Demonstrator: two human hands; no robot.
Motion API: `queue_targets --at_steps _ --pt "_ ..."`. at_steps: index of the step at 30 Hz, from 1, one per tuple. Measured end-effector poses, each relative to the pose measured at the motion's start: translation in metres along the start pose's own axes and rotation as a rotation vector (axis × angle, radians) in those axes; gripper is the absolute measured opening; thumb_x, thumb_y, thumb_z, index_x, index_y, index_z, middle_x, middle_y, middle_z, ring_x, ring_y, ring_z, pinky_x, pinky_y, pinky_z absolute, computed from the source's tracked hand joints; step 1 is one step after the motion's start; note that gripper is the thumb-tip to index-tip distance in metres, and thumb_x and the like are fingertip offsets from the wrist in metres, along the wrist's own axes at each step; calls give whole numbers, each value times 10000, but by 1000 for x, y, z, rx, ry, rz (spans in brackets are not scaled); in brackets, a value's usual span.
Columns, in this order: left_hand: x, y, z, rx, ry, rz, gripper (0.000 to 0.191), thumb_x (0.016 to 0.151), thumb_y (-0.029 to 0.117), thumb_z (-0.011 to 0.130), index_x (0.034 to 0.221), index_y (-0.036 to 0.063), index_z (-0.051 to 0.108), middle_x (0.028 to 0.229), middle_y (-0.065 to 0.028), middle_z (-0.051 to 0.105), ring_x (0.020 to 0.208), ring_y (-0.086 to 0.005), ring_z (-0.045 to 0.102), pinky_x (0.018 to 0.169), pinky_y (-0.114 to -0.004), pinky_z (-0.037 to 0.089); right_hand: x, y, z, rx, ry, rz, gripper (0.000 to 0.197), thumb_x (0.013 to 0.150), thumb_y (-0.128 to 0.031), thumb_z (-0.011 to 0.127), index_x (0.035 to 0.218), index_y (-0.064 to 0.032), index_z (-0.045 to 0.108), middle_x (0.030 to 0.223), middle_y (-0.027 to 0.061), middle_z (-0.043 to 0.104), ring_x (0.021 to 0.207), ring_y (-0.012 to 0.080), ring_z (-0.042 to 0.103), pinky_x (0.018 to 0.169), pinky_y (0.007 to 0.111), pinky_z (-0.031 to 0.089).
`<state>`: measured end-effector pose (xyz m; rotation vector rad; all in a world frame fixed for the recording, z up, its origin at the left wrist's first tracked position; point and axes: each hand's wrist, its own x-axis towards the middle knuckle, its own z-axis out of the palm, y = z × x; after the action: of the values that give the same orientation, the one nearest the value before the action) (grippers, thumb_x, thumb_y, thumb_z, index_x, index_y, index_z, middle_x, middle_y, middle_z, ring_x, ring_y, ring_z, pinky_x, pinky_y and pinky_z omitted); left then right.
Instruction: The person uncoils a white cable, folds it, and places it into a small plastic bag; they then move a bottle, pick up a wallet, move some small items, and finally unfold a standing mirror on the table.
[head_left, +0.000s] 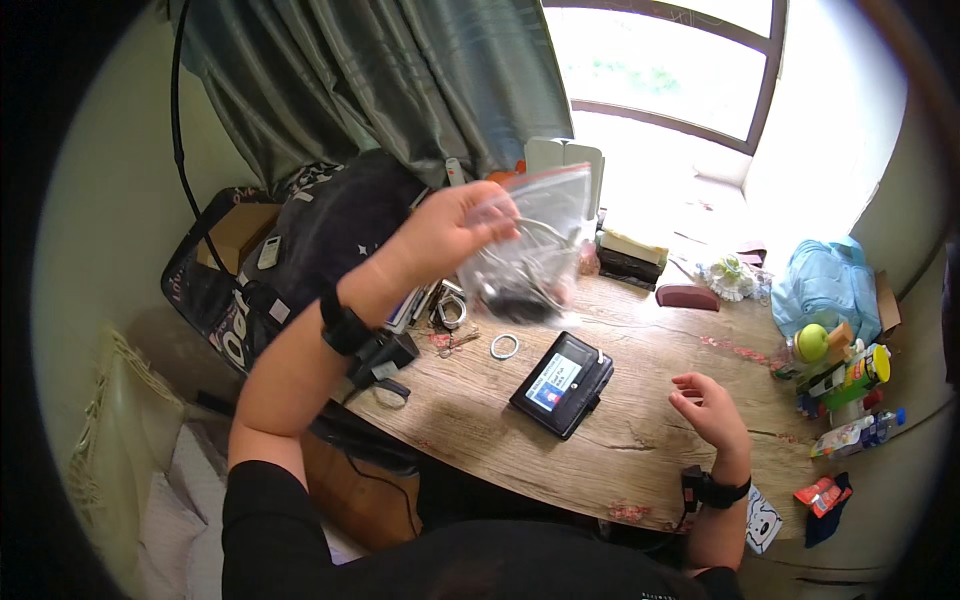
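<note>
My left hand (480, 217) grips the upper left edge of a clear zip plastic bag (536, 255), holding it up over the back of the desk. Inside the bag are a coiled pale cable and a dark object, both blurred. My right hand (703, 405) hovers over or rests near the right part of the desk, fingers loosely curled with nothing between them. Between the hands, a black wallet-like case (555, 420) with a card in its clear window lies on the wooden desk. A pale ring-shaped band (505, 346) lies to the left of the case.
A coiled cable (451, 310) and black devices (386, 364) lie at the left. Behind stand dark boxes (630, 268) and a maroon case (687, 298). On the right are a light blue bag (825, 289), a green apple (811, 343) and bottles (855, 436). A dark backpack (330, 217) sits at the back left.
</note>
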<state>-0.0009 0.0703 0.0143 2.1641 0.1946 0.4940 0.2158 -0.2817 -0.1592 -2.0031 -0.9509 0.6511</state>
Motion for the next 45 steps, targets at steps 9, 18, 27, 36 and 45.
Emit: queue_targets --at_steps 9,18,27,36,45 --pt "28 -82 -114 417 -3 -50 135 894 103 653 990 19 607 874 -11 630 831 -97 545 781 -258 451 -3 3 12 -621 -130 15 700 644 -253 835 1288 -152 580 1364 279 451 1268 405 442 1051 398 398" --pt "48 -173 -159 552 174 -36 139 856 19 621 989 6 584 912 -133 663 884 -241 639 784 -316 477 6 -22 23 -730 -245 207 951 598 -151 853 1433 -272 416 1472 337 269 1345 474 332 1075 417 385" --pt "47 -221 -175 648 187 -60 118 867 19 611 972 1 558 897 -183 634 860 -324 623 778 -336 472 5 -18 27 -726 -198 218 958 570 -156 855 1422 -299 442 1452 344 305 1341 437 362 1075 390 384" --pt "45 -246 -179 927 268 -174 170 823 -11 583 987 25 604 950 -220 629 952 -407 602 790 -429 481 6 -14 27 -739 -182 173 914 586 -128 835 1404 -288 461 1442 336 328 1320 477 372 1052 413 412" --pt "47 -250 -141 1236 553 -66 489 755 16 627 1232 46 528 1145 -265 567 1046 -442 543 936 -488 446 7 -18 27 -758 -197 173 935 583 -180 853 1414 -313 443 1446 329 328 1326 471 369 1049 417 416"
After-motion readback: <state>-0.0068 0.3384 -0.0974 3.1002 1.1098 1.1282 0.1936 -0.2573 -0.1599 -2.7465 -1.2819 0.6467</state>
